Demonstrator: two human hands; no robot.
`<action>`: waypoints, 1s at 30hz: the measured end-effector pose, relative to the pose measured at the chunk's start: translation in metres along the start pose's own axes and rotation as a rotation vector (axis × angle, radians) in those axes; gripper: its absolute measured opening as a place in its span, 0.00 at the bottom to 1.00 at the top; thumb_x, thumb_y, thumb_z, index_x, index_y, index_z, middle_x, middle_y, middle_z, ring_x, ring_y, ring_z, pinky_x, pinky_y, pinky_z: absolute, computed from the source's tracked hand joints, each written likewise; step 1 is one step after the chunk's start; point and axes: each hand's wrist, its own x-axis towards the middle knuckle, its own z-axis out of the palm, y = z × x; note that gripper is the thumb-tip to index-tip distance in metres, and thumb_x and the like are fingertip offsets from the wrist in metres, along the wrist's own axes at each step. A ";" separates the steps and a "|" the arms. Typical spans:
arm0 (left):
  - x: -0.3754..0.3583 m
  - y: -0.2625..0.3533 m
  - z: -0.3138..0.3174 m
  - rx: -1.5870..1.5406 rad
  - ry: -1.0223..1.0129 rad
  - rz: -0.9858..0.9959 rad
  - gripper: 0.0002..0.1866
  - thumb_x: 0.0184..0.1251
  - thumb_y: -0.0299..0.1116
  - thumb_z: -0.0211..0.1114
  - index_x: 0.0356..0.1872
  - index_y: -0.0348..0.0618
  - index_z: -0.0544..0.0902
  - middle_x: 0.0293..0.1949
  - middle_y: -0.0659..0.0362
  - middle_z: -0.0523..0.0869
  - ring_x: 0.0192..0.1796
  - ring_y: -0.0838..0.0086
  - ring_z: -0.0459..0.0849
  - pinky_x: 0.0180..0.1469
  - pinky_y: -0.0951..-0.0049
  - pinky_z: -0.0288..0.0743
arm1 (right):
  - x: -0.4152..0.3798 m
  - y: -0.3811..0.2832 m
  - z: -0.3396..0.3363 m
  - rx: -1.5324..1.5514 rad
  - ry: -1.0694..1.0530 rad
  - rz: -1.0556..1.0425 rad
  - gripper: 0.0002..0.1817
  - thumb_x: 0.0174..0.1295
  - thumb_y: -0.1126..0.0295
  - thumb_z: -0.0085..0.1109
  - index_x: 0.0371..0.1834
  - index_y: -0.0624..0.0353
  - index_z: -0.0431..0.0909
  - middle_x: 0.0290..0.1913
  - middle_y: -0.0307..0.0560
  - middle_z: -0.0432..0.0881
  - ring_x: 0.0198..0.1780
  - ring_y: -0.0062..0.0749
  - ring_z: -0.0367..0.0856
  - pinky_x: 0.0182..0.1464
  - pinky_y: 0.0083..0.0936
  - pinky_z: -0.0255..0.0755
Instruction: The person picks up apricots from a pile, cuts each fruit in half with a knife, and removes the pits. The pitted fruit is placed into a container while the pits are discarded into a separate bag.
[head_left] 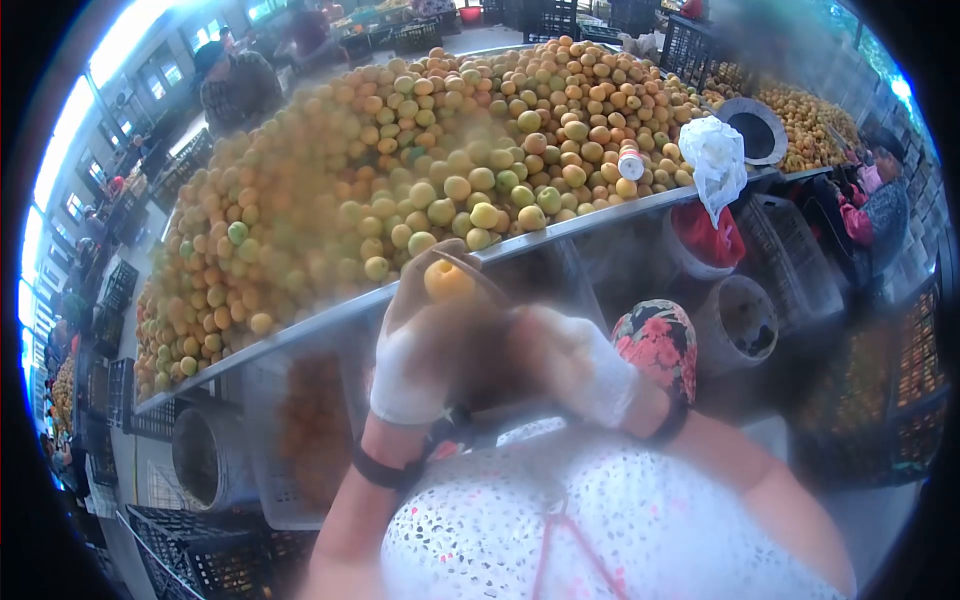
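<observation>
Beside the table [600,219], my left hand [412,350] has fingers curled round a fruit [449,280], probably light, bruisable, best cupped by its sides; my right hand [585,365] I can't tell.

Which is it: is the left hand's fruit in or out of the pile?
Out: the left hand holds the fruit on the wearer's side of the metal edge, with the pile beyond.

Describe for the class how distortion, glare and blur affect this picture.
Head view: fisheye distortion bends the surroundings, leaving black corners; head view: glare whites out the upper-left edge; head view: smeary haze blurs the left hand and right hand where they meet, plus patches of the apricot pile; the held apricot looks clearer.
</observation>
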 end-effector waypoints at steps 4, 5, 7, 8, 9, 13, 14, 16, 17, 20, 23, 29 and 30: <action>0.003 -0.002 0.001 -0.023 0.006 0.008 0.32 0.62 0.31 0.63 0.68 0.33 0.69 0.56 0.50 0.79 0.55 0.62 0.82 0.63 0.62 0.74 | 0.001 -0.002 -0.003 -0.240 0.024 -0.152 0.09 0.73 0.66 0.59 0.42 0.62 0.76 0.28 0.56 0.79 0.29 0.35 0.80 0.33 0.30 0.73; 0.003 -0.002 0.002 -0.029 0.014 0.008 0.32 0.61 0.31 0.64 0.67 0.33 0.69 0.55 0.49 0.79 0.54 0.61 0.83 0.62 0.61 0.74 | 0.001 -0.004 -0.003 -0.238 0.026 -0.151 0.09 0.73 0.66 0.59 0.42 0.62 0.76 0.28 0.56 0.79 0.29 0.35 0.80 0.33 0.30 0.73; 0.004 -0.003 0.004 -0.036 0.021 0.007 0.31 0.61 0.31 0.64 0.67 0.34 0.70 0.55 0.49 0.80 0.54 0.60 0.83 0.62 0.60 0.75 | 0.002 -0.008 -0.004 -0.274 0.027 -0.139 0.09 0.73 0.66 0.60 0.40 0.61 0.75 0.30 0.60 0.81 0.31 0.52 0.84 0.31 0.34 0.74; 0.004 -0.003 0.007 -0.015 0.049 0.004 0.31 0.61 0.31 0.64 0.66 0.34 0.70 0.54 0.49 0.80 0.54 0.60 0.83 0.62 0.60 0.75 | 0.002 -0.007 -0.005 -0.274 0.027 -0.139 0.09 0.73 0.66 0.60 0.40 0.61 0.75 0.30 0.60 0.81 0.31 0.52 0.84 0.31 0.34 0.74; 0.005 -0.003 0.008 0.006 0.076 0.001 0.30 0.61 0.31 0.64 0.65 0.34 0.71 0.54 0.50 0.81 0.54 0.60 0.84 0.63 0.59 0.75 | 0.003 -0.006 -0.006 -0.312 0.031 -0.158 0.09 0.72 0.66 0.59 0.41 0.61 0.75 0.30 0.61 0.81 0.34 0.55 0.84 0.31 0.35 0.74; 0.006 -0.004 0.006 0.082 0.077 0.021 0.29 0.62 0.31 0.64 0.65 0.34 0.71 0.52 0.50 0.82 0.54 0.59 0.84 0.64 0.58 0.74 | 0.003 -0.006 -0.007 -0.425 0.047 -0.187 0.09 0.72 0.66 0.58 0.41 0.61 0.74 0.29 0.62 0.81 0.35 0.60 0.83 0.30 0.41 0.74; 0.007 -0.003 0.008 0.069 0.075 0.031 0.28 0.62 0.31 0.64 0.64 0.34 0.72 0.52 0.50 0.82 0.54 0.59 0.84 0.64 0.58 0.74 | 0.004 -0.007 -0.008 -0.426 0.046 -0.191 0.09 0.72 0.66 0.58 0.41 0.61 0.74 0.29 0.62 0.81 0.35 0.60 0.83 0.30 0.41 0.74; 0.008 -0.002 0.014 0.058 0.070 0.036 0.28 0.62 0.30 0.63 0.64 0.34 0.72 0.52 0.50 0.82 0.55 0.58 0.84 0.65 0.57 0.74 | 0.003 -0.007 -0.006 -0.469 0.032 -0.193 0.10 0.72 0.64 0.57 0.42 0.60 0.73 0.28 0.62 0.81 0.34 0.60 0.83 0.29 0.45 0.73; 0.011 -0.002 0.018 -0.002 0.053 0.058 0.26 0.64 0.31 0.62 0.64 0.34 0.72 0.51 0.50 0.83 0.55 0.57 0.84 0.65 0.56 0.74 | 0.004 -0.007 -0.005 -0.471 0.031 -0.198 0.10 0.72 0.64 0.57 0.42 0.60 0.73 0.28 0.62 0.81 0.34 0.60 0.83 0.29 0.45 0.73; 0.016 -0.005 0.024 -0.129 0.031 0.069 0.25 0.69 0.34 0.62 0.64 0.34 0.72 0.51 0.49 0.83 0.55 0.56 0.83 0.65 0.55 0.74 | 0.007 -0.006 -0.003 -0.524 0.094 -0.222 0.10 0.72 0.64 0.57 0.41 0.60 0.71 0.25 0.61 0.80 0.32 0.61 0.82 0.29 0.48 0.72; 0.019 -0.017 0.024 -0.220 0.036 0.031 0.25 0.74 0.43 0.61 0.63 0.35 0.73 0.51 0.48 0.84 0.56 0.55 0.83 0.65 0.54 0.73 | 0.010 -0.001 0.000 -0.631 0.152 -0.237 0.11 0.72 0.65 0.56 0.40 0.61 0.70 0.24 0.61 0.79 0.30 0.61 0.82 0.28 0.49 0.72; 0.017 -0.031 0.029 -0.126 0.102 -0.044 0.33 0.75 0.62 0.54 0.57 0.36 0.76 0.50 0.47 0.84 0.56 0.58 0.82 0.64 0.59 0.72 | 0.011 -0.004 0.002 -0.732 0.183 -0.252 0.15 0.71 0.63 0.57 0.48 0.65 0.71 0.23 0.60 0.81 0.27 0.59 0.82 0.27 0.49 0.73; 0.016 -0.032 0.030 -0.121 0.155 -0.063 0.35 0.75 0.64 0.52 0.56 0.37 0.76 0.50 0.47 0.84 0.55 0.59 0.81 0.63 0.61 0.72 | 0.011 -0.006 0.001 -0.735 0.172 -0.239 0.15 0.71 0.63 0.57 0.50 0.66 0.72 0.24 0.60 0.81 0.27 0.59 0.82 0.27 0.49 0.73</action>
